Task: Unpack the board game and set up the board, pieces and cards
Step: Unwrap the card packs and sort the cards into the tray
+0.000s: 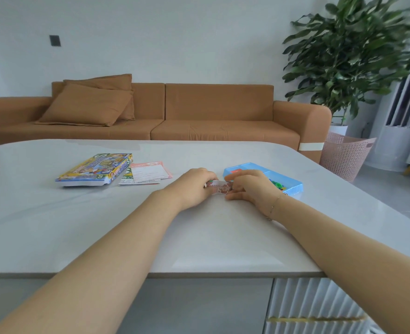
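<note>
A small stack of printed game cards or paper money (219,188) lies on the white table (199,237), held between both hands. My left hand (192,186) grips its left end and my right hand (249,186) grips its right end. The colourful game box (94,169) lies flat at the left. Pink and green printed sheets (148,173) lie beside the box. A light blue plastic tray (288,183) with small coloured pieces sits just behind my right hand, partly hidden by it.
An orange-brown sofa (175,112) with two cushions stands behind the table. A large potted plant (353,56) and a pink laundry basket (343,155) are at the right. The table's near edge runs below my forearms.
</note>
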The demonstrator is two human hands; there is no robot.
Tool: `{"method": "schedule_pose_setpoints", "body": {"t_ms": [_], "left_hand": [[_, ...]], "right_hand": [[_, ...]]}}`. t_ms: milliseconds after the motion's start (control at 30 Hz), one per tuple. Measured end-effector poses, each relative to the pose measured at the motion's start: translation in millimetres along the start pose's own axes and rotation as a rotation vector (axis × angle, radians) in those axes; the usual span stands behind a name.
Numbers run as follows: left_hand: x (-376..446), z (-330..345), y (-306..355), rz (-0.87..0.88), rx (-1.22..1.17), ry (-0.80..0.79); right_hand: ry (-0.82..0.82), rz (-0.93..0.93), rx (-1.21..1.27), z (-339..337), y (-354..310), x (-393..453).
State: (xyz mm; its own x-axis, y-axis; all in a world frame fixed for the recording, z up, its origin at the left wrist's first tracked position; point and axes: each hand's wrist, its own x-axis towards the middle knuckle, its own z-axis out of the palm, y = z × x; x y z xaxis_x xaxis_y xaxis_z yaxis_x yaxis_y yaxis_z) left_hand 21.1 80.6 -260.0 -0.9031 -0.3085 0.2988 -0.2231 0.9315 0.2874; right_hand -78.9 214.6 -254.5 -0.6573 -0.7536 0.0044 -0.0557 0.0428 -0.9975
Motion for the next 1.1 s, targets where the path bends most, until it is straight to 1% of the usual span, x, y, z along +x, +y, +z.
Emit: {"method": "schedule_pose_setpoints", "body": {"t_ms": [67, 200, 267, 333, 400, 467, 567, 633, 667, 733, 800, 900, 967, 1000, 1100], "left_hand": [[1, 0, -1, 0.013, 0.078, -0.013], [1, -3, -4, 0.006, 0.088, 0.001], [0, -4, -4, -0.003, 0.113, -0.014], [-2, -3, -2, -0.009, 0.189, -0.052], [-3, -1, -1, -0.009, 0.275, -0.072], [-4, 0, -1, -0.015, 0.264, -0.067], [-5, -1, -2, -0.028, 0.166, -0.063], [-7, -4, 1, -0.078, 0.099, -0.088], [-8, -7, 2, -0.106, 0.051, -0.106], [-11, -16, 3, -0.131, -0.064, -0.158], [-15, -26, 1, -0.153, -0.221, -0.201], [-27, -34, -10, -0.238, -0.54, -0.204], [-33, -34, -20, -0.266, -0.722, -0.171], [-35, -34, -26, -0.287, -0.784, -0.13], [-42, -33, -35, -0.379, -0.991, -0.008]], "right_hand": [[0.0, -0.044, -0.094, -2, 3, 0], [0.103, -0.292, -0.438, -1, 4, 3], [0.111, -0.364, -0.561, 1, 4, 5], [0.082, -0.382, -0.631, 3, 6, 7], [0.076, -0.385, -0.647, 3, 9, 9], [0.084, -0.385, -0.667, 2, 11, 10], [0.073, -0.402, -0.716, 2, 10, 9], [0.053, -0.436, -0.76, 2, 6, 6], [0.039, -0.469, -0.8, 2, 2, 5], [0.007, -0.591, -0.949, 2, -8, 4], [-0.028, -0.718, -1.046, 5, -21, 5], [-0.08, -0.791, -0.96, 18, -36, 15], [-0.134, -0.784, -0.919, 33, -37, 26], [-0.163, -0.771, -0.907, 42, -37, 34], [-0.159, -0.702, -0.874, 64, -37, 48]]}}
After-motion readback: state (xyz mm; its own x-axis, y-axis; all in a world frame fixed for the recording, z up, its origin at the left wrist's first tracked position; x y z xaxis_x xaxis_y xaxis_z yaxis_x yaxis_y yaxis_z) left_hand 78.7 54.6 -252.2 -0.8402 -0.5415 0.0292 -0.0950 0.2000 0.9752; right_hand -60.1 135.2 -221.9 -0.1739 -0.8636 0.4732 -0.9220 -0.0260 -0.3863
